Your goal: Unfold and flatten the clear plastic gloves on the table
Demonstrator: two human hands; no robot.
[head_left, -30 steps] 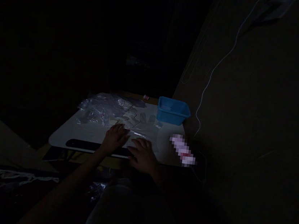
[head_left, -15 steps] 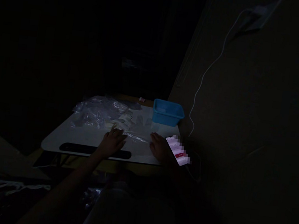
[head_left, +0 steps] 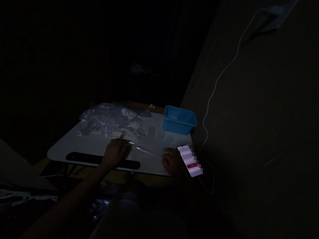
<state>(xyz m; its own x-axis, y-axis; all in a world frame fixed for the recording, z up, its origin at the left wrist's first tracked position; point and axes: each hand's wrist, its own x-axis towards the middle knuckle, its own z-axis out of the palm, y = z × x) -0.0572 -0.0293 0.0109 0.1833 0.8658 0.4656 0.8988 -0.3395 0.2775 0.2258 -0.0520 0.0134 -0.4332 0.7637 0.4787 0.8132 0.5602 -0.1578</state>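
Observation:
In the dim light my left hand (head_left: 115, 153) rests on the white table at the near edge of a crumpled heap of clear plastic (head_left: 104, 118). Its fingers are curled down, and what lies under them is hidden. From beside its fingertips a shiny clear plastic bag or sheet (head_left: 144, 149) stretches flat towards my right hand (head_left: 172, 162). The right hand lies near the table's right edge, fingers loosely bent and apart from the thumb, with nothing visible in it. Close by on its right is a phone with a lit screen (head_left: 188, 160).
A blue plastic basin (head_left: 178, 126) stands at the back right of the white folding table (head_left: 92, 147), which has a dark slot (head_left: 102, 160) along its front. Behind is a small pinkish cup-like item (head_left: 152, 106). A white cable (head_left: 217, 80) runs down the right wall.
My left hand's fingers, spread before, have curled in. My right hand has shifted slightly right, away from the clear plastic, and its fingers have bent.

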